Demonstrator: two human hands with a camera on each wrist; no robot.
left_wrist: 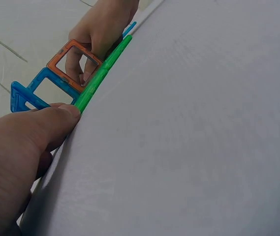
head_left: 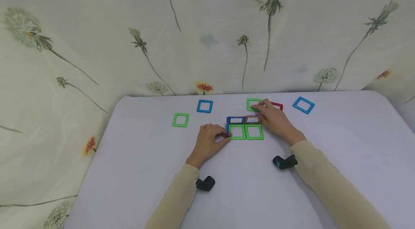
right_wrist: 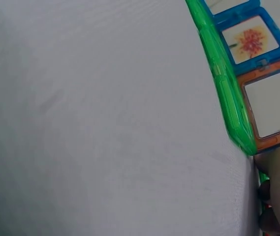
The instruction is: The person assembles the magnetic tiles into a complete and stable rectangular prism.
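Green plastic square frames, two joined edge to edge (head_left: 245,131), lie flat on the white-covered table (head_left: 139,142) in the head view, their long axis running left to right. A blue square frame (head_left: 236,117) and an orange square frame (head_left: 254,116) stand along their far edge. The left hand (head_left: 209,144) pinches the upright blue end frame (head_left: 228,127) between thumb and fingers. Just behind the orange frame lies a loose green square frame (head_left: 254,99), at the fingertips of the right hand (head_left: 275,120), the nearer one; that forearm slants in from the lower right. Whether those fingers grip it, I cannot tell.

From the left wrist, the left thumb presses the joined pair's near corner; the right fingers point down behind the orange frame.

From the right wrist, the right hand is mostly cut off, beside the orange frame's end.
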